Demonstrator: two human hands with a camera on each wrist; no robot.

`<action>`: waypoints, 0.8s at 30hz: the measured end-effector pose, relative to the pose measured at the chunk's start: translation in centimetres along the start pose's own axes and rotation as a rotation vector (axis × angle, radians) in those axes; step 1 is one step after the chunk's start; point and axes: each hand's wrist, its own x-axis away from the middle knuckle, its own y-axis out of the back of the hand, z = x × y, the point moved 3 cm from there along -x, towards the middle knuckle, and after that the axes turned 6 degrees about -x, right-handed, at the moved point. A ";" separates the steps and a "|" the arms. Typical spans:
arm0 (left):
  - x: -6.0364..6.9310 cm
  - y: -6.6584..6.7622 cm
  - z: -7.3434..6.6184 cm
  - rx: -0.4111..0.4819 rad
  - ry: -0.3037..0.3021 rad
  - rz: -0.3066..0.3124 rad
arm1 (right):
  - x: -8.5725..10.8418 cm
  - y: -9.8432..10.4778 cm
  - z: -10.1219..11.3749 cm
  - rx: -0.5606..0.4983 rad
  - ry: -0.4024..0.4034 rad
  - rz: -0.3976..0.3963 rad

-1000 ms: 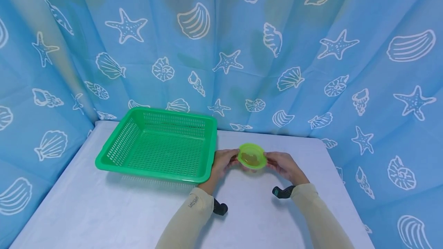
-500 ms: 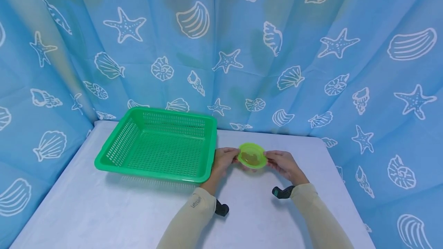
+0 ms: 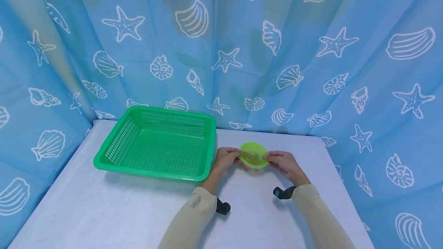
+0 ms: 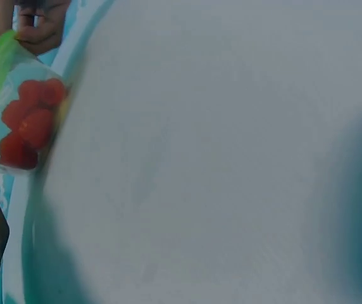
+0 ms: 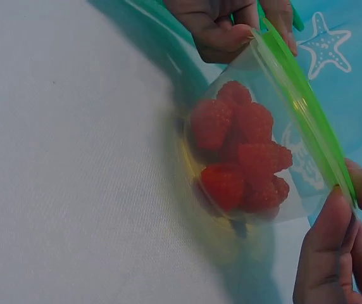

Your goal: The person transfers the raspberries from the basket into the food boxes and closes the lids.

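A small clear bowl [image 5: 244, 152] with a thin lime-green lid [image 3: 254, 155] stands toward the back of the white table, right of centre. Several red raspberries [image 5: 231, 136] show through its wall. My left hand [image 3: 226, 160] pinches the rim on the left side. On the opposite side my right hand [image 3: 283, 164] pinches the lid and rim, thumb on one face and fingers on the other. In the left wrist view the raspberries [image 4: 34, 120] appear at the left edge. Whether the lid sits fully down all round I cannot tell.
To the left of my hands is a large green plastic basket [image 3: 173, 153] with slotted walls, close to my left wrist. White cloth covers the table [image 3: 249, 214]. A blue curtain [image 3: 221, 83] with shell and starfish prints hangs behind and on both sides.
The lid has shifted slightly to the right and its tilt has altered a little. My right thumb now reaches further over its edge. The basket has stayed in place.
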 end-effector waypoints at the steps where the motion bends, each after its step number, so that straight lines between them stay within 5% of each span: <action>1: 0.0 -0.1 -0.1 -0.007 0.013 -0.009 | 0.0 0.0 0.1 0.000 0.001 -0.006; 6: -0.1 -0.2 -0.2 -0.002 0.056 -0.034 | 0.0 -0.2 0.3 -0.001 0.008 -0.023; 24: -0.4 -0.7 0.5 0.066 0.025 -0.036 | 0.0 0.0 -0.2 -0.104 -0.015 -0.095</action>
